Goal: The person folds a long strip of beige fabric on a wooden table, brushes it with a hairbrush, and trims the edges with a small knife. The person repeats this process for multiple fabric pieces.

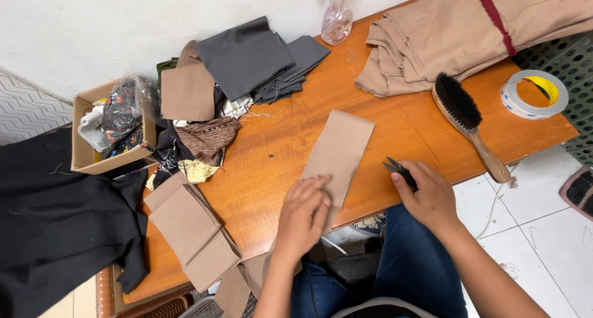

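Tan fabric strip lies under left hand, beside right hand.

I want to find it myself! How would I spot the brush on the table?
Start at the orange wooden table and go to its right end, near the big folded tan cloth. The brush lies there between that cloth and the roll of tape. It alone has black bristles and a long wooden handle.
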